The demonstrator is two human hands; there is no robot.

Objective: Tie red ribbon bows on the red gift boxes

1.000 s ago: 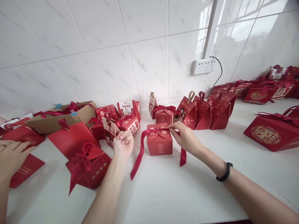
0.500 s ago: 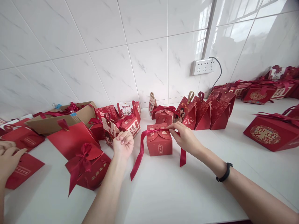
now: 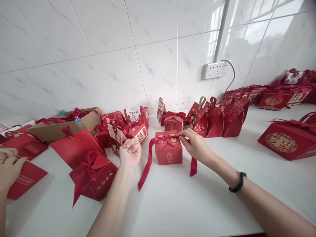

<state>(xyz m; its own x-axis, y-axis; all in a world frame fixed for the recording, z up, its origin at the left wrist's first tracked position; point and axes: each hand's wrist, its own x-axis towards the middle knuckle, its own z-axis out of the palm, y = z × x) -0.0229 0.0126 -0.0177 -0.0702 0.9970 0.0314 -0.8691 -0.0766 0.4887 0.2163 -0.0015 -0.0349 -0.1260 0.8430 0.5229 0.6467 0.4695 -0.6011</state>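
Note:
A small red gift box [image 3: 169,152] stands on the white counter [image 3: 187,197], its top flaps folded together. A dark red ribbon [image 3: 147,163] runs across the box top and hangs down on both sides. My right hand [image 3: 196,145] pinches the ribbon at the right edge of the box top; a black band is on that wrist. My left hand [image 3: 130,150] is curled into a fist just left of the hanging ribbon, and what it holds, if anything, is hidden. Right behind that fist stands a small cream and red box [image 3: 116,137].
Another person's hand [image 3: 9,168] rests on a flat red box [image 3: 24,177] at the far left. A red box with a bow [image 3: 95,176], an open cardboard carton [image 3: 61,126] and several red gift bags [image 3: 222,117] crowd the wall side. More red boxes [image 3: 287,140] lie at the right. A wall socket [image 3: 215,69] sits above.
The other person's hand at the far left has drawn back toward the left edge. My own hands, the box and the ribbon have stayed almost still.

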